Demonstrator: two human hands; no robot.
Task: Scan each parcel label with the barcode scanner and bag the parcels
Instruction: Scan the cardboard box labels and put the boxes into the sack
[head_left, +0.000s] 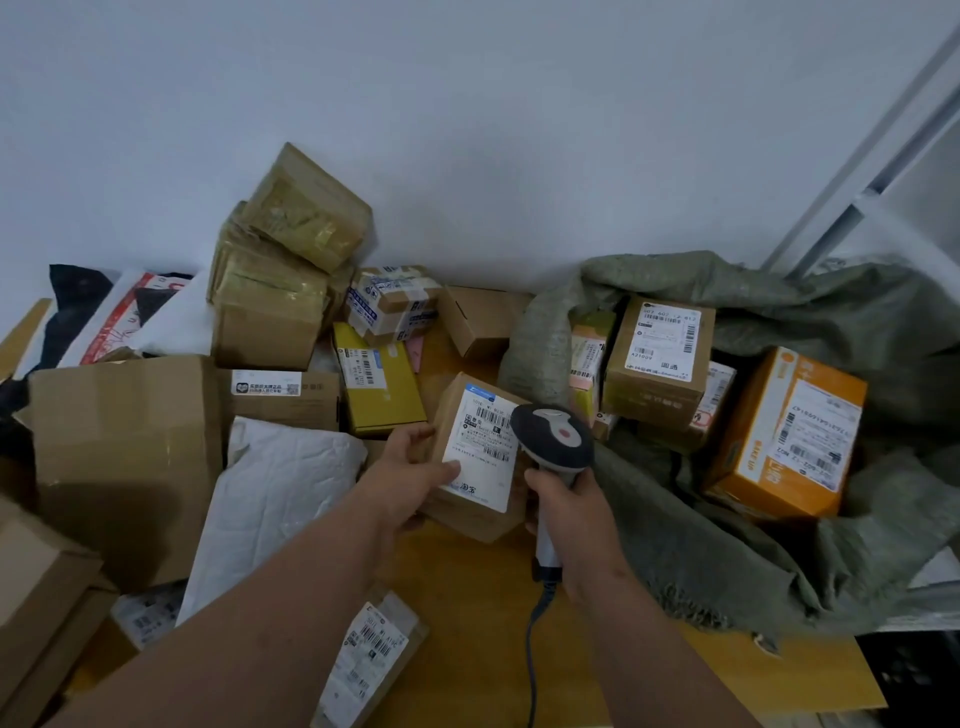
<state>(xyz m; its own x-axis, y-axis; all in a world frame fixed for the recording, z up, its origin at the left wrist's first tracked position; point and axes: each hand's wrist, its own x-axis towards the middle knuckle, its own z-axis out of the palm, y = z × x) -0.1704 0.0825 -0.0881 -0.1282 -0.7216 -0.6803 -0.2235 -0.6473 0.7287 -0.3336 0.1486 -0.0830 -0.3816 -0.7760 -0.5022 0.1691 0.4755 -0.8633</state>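
Fingers of the left hand (410, 475) pinch one tilted parcel (478, 457) mid-desk; the right hand (563, 506) grips one scanner (553, 441) beside its label (483, 447).

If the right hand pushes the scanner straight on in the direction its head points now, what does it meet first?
Most likely the white label of the small brown parcel that the left hand holds. The right hand aims the scanner at it; the gap between them is unclear.

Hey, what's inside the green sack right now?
The green sack holds an orange box, a brown labelled box and a few smaller parcels wedged between them. Anything beneath them is covered.
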